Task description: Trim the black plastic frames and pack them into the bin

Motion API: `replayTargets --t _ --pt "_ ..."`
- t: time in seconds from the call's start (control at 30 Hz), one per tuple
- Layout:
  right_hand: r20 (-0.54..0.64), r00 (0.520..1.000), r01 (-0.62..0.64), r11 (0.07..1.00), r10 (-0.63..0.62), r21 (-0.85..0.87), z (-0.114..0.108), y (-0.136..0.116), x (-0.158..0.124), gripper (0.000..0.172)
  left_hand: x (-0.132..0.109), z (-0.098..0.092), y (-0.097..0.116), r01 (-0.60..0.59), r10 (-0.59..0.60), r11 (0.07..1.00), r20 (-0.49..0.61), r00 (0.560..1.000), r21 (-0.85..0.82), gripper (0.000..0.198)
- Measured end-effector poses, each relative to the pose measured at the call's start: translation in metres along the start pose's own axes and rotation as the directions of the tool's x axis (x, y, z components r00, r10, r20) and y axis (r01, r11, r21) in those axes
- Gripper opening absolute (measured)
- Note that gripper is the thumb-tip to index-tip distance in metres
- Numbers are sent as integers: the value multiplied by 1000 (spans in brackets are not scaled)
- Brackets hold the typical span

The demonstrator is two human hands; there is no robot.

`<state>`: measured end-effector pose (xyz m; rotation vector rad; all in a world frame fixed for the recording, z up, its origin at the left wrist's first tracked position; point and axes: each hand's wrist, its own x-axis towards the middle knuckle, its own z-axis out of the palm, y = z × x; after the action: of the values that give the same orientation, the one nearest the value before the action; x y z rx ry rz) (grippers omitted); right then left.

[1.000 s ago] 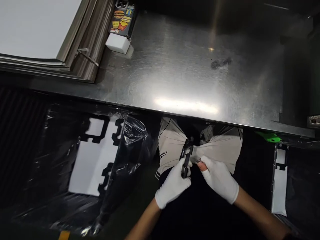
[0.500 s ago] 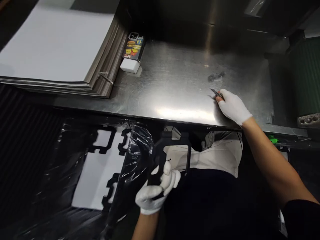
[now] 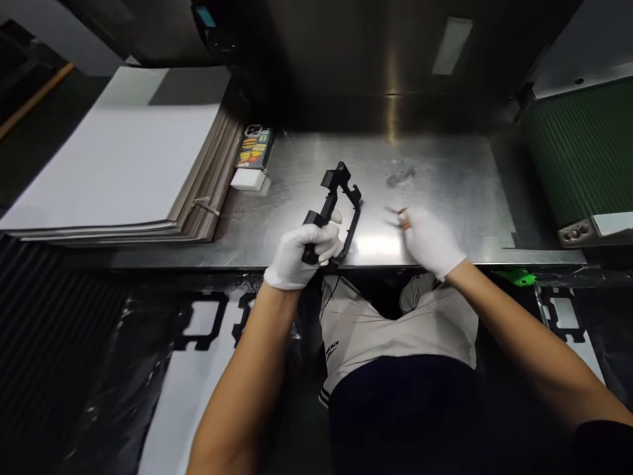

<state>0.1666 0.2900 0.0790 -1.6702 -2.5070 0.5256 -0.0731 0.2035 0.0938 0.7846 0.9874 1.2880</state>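
My left hand, in a white glove, is closed around one side of a black plastic frame. The frame is tilted up above the front part of the metal worktop; its open middle faces right. To its right, my right hand, also gloved with bare fingertips showing, pinches a small knife. The thin dark blade points left toward the frame, apart from it, and is blurred. The knife's handle is mostly hidden in the fingers.
At left stands a tall stack of white sheets. A phone and a white block lie beside it. More black frames rest on white sheet below left, others below right. A green ribbed panel stands at right.
My left hand has raised the black frame from beside my lap to above the worktop. My right hand, still with the knife, has shifted slightly left. The view has tilted up.
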Motion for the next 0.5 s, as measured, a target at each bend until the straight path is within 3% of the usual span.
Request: replayTargets --t 0.13,0.4,0.5 --pt "137 938 330 941 -318 -76 28 -28 -21 51 -4 10 -1 -2 -5 989 43 999 145 30" --pt "107 918 392 914 -381 -105 37 -41 -4 50 -2 14 0 -70 28 920 113 993 386 12" --pt "126 915 394 915 -382 -88 35 -41 -1 45 -2 13 1 -41 10 940 93 996 339 6"
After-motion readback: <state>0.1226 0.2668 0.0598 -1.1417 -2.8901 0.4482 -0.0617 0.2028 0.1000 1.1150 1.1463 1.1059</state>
